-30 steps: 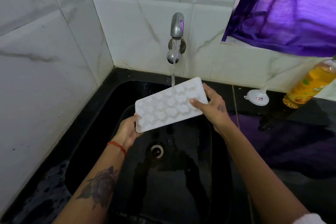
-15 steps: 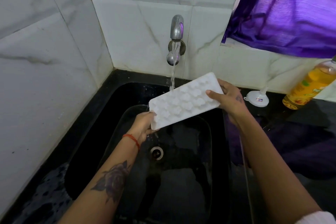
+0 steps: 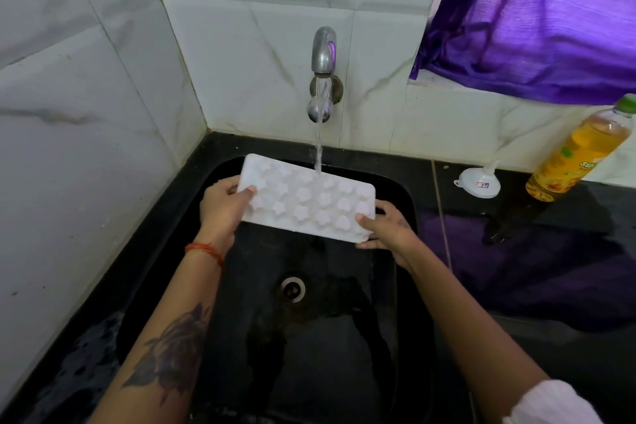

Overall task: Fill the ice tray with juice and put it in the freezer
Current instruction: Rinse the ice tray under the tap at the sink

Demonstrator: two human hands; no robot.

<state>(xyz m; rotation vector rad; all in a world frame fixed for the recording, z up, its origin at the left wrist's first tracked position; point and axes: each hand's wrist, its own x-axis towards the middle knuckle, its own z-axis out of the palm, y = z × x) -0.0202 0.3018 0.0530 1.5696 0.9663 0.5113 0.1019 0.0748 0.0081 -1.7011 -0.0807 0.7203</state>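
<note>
Since half a second ago the ice tray (image 3: pixel 307 201) has swung from a slope rising to the right into a line dropping gently to the right, and now sits lower and further left, with the stream landing on its far long edge near the middle. One white ice tray is held over the black sink (image 3: pixel 401 196), its moulded bumps, stars and hearts, facing the camera; they seem to run in three rows, though the pale plastic makes an exact count uncertain. The left hand (image 3: pixel 223 205) grips the left short end, thumb curled over the top face and fingers hidden underneath. The right hand (image 3: pixel 387 227) pinches the right near corner, thumb on top, the other fingers mostly behind the tray. One tap (image 3: pixel 323 52) on the tiled wall is running. On the dark counter to the right stand one small white funnel (image 3: pixel 480 181) and one bottle (image 3: pixel 581 151) of yellow liquid, leaning, its label only partly readable. One purple curtain (image 3: pixel 537 17) is cut off by the frame at upper right.
</note>
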